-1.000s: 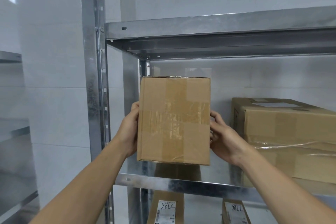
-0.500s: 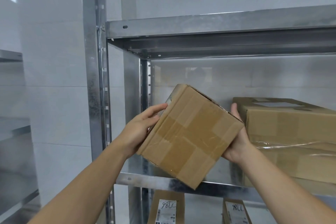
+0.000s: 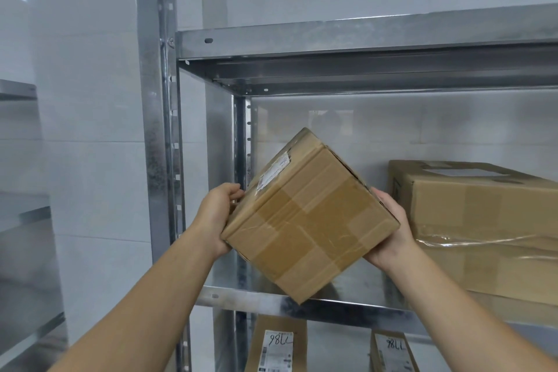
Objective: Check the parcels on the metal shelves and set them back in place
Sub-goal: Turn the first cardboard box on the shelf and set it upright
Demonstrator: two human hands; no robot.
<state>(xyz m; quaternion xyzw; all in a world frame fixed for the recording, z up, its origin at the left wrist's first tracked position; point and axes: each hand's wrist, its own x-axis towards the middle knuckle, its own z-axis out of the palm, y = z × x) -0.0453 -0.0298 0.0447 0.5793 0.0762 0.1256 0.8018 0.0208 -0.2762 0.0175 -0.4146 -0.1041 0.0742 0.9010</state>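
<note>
I hold the box [image 3: 311,220] tilted over the shelf [image 3: 332,308]; left hand [image 3: 216,214] curls round its corner, right hand [image 3: 389,232] seemingly wraps fingers behind.

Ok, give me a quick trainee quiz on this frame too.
1. True or false: the taped parcel lies flat on the shelf.
2. Where is its white label? A) upper-left face B) underside C) right-hand face
3. Fill in: the large box stands to the taped parcel's ____.
Key: 1 false, the left hand and right hand hold it tilted; 2 A; 3 right.
</note>
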